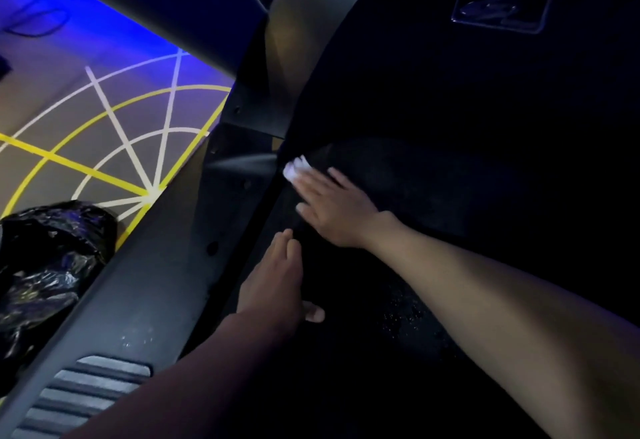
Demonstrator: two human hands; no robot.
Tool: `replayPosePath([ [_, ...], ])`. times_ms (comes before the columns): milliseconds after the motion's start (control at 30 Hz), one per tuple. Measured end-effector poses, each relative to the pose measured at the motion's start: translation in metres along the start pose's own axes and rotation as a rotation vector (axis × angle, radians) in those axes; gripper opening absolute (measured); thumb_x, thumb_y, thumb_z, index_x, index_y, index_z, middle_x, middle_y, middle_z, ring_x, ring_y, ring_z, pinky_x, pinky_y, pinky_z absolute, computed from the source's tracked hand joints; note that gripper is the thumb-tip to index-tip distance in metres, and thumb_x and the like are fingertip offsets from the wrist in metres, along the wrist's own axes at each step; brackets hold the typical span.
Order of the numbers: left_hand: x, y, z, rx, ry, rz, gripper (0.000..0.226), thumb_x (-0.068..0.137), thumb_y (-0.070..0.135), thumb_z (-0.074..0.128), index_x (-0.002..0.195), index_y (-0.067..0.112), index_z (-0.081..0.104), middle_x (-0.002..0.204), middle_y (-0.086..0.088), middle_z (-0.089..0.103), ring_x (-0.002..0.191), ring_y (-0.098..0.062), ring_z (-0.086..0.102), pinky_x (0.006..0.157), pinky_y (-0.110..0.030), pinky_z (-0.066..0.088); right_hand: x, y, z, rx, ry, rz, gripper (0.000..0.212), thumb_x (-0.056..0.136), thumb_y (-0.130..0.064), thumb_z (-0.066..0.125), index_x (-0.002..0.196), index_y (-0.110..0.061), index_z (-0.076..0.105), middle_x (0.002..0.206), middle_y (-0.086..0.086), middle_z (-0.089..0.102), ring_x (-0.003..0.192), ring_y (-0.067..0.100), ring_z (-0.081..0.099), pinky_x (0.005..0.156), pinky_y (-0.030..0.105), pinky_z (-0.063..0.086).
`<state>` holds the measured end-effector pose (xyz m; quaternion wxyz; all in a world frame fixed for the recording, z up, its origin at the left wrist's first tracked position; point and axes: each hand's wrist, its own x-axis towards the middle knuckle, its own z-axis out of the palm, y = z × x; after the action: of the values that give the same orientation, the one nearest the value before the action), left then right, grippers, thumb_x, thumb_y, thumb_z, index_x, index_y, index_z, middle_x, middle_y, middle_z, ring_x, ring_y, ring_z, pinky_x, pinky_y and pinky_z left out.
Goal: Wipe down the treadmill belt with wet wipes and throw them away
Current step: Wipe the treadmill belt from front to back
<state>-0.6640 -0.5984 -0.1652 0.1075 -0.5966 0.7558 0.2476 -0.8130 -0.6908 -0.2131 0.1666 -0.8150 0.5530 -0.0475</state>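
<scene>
The right hand (332, 206) lies flat with its fingers stretched out, pressing a small white wet wipe (295, 168) onto the dark black treadmill belt (433, 179), close to the belt's left edge. The left hand (277, 279) rests flat and open on the belt just beside it, holding nothing. Past the grey side rail (145, 265) sits a shiny black plastic bag (45, 258) on the floor; I cannot tell what is inside. A badge (500, 9) on the dark cover is too dim to read.
</scene>
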Motion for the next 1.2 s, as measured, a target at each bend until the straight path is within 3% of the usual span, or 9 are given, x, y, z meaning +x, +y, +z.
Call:
replayPosePath([
  [100, 0.002, 0.010, -0.003, 0.054, -0.008, -0.029, 0.101, 0.062, 0.036, 0.088, 0.138, 0.014, 0.026, 0.162, 0.001, 0.001, 0.150, -0.015, 0.005, 0.108, -0.034, 0.037, -0.005, 0.005, -0.004, -0.052, 0.046, 0.205, 0.062, 0.103, -0.040, 0.020, 0.155, -0.010, 0.004, 0.164, 0.004, -0.006, 0.150, 0.015, -0.007, 0.122, 0.039, -0.004],
  [233, 0.004, 0.018, -0.008, 0.118, -0.085, -0.029, 0.102, 0.067, 0.034, 0.086, 0.143, 0.013, 0.021, 0.161, -0.005, -0.003, 0.150, -0.023, 0.008, 0.112, -0.037, 0.035, -0.016, -0.010, -0.010, -0.004, -0.074, 0.063, 0.057, 0.104, -0.026, 0.030, 0.155, -0.014, 0.009, 0.164, 0.004, -0.006, 0.150, 0.016, -0.008, 0.122, 0.040, 0.001],
  [433, 0.010, 0.029, -0.006, 0.263, -0.125, -0.034, 0.109, 0.070, 0.031, 0.085, 0.147, 0.010, 0.010, 0.155, -0.023, 0.005, 0.148, -0.040, 0.001, 0.117, -0.049, 0.024, -0.054, -0.019, -0.035, 0.293, 0.134, 0.377, 0.048, 0.091, 0.000, 0.050, 0.137, -0.016, 0.048, 0.139, 0.004, 0.049, 0.127, 0.023, 0.047, 0.106, 0.036, 0.039],
  [567, 0.014, 0.032, -0.002, 0.295, -0.131, -0.042, 0.109, 0.083, 0.022, 0.076, 0.153, 0.012, -0.007, 0.155, -0.030, -0.002, 0.146, -0.048, -0.003, 0.116, -0.056, 0.020, -0.074, -0.029, -0.041, 0.664, 0.391, 0.619, 0.058, 0.095, -0.006, 0.052, 0.148, -0.023, 0.037, 0.150, 0.001, 0.038, 0.132, 0.018, 0.044, 0.110, 0.034, 0.039],
  [700, 0.013, 0.031, -0.002, 0.274, -0.141, -0.039, 0.112, 0.082, 0.023, 0.077, 0.153, 0.012, -0.008, 0.155, -0.030, -0.005, 0.146, -0.048, -0.006, 0.116, -0.057, 0.018, -0.073, -0.030, -0.047, 0.407, 0.288, 0.771, 0.062, 0.094, -0.021, 0.054, 0.150, -0.018, 0.026, 0.144, 0.008, 0.041, 0.129, 0.028, 0.044, 0.105, 0.045, 0.039],
  [800, 0.017, 0.033, 0.002, 0.254, -0.146, -0.051, 0.110, 0.082, 0.021, 0.078, 0.154, 0.014, -0.006, 0.155, -0.029, -0.004, 0.146, -0.048, -0.005, 0.116, -0.058, 0.018, -0.065, -0.021, -0.038, 0.208, 0.038, 0.695, 0.076, 0.092, -0.022, 0.060, 0.152, -0.025, 0.014, 0.143, 0.010, 0.036, 0.126, 0.030, 0.041, 0.098, 0.045, 0.039],
  [900, 0.019, 0.037, 0.002, 0.258, -0.159, -0.069, 0.115, 0.077, 0.021, 0.082, 0.153, 0.015, -0.004, 0.155, -0.028, -0.004, 0.145, -0.048, -0.005, 0.115, -0.058, 0.018, -0.058, -0.021, -0.030, 0.158, 0.112, 0.579, 0.047, 0.096, -0.014, 0.053, 0.140, -0.020, 0.037, 0.131, 0.010, 0.041, 0.111, 0.029, 0.049, 0.085, 0.038, 0.043],
  [1000, 0.020, 0.028, 0.001, 0.294, -0.176, -0.041, 0.124, 0.073, 0.029, 0.084, 0.154, 0.015, -0.008, 0.154, -0.027, -0.001, 0.146, -0.046, -0.002, 0.116, -0.057, 0.021, -0.052, -0.024, -0.021, -0.007, 0.274, 0.451, 0.047, 0.101, -0.023, 0.041, 0.147, -0.019, 0.030, 0.147, 0.009, 0.029, 0.130, 0.030, 0.035, 0.103, 0.040, 0.034],
  [1200, 0.015, 0.026, -0.004, 0.377, -0.123, 0.045, 0.126, 0.069, 0.040, 0.085, 0.154, 0.011, -0.003, 0.157, -0.022, 0.002, 0.148, -0.039, -0.001, 0.117, -0.049, 0.024, -0.068, -0.008, 0.002, 0.019, -0.067, 0.167, 0.060, 0.106, -0.037, 0.020, 0.156, -0.011, 0.000, 0.164, 0.003, -0.008, 0.149, 0.013, -0.012, 0.122, 0.035, -0.004],
])
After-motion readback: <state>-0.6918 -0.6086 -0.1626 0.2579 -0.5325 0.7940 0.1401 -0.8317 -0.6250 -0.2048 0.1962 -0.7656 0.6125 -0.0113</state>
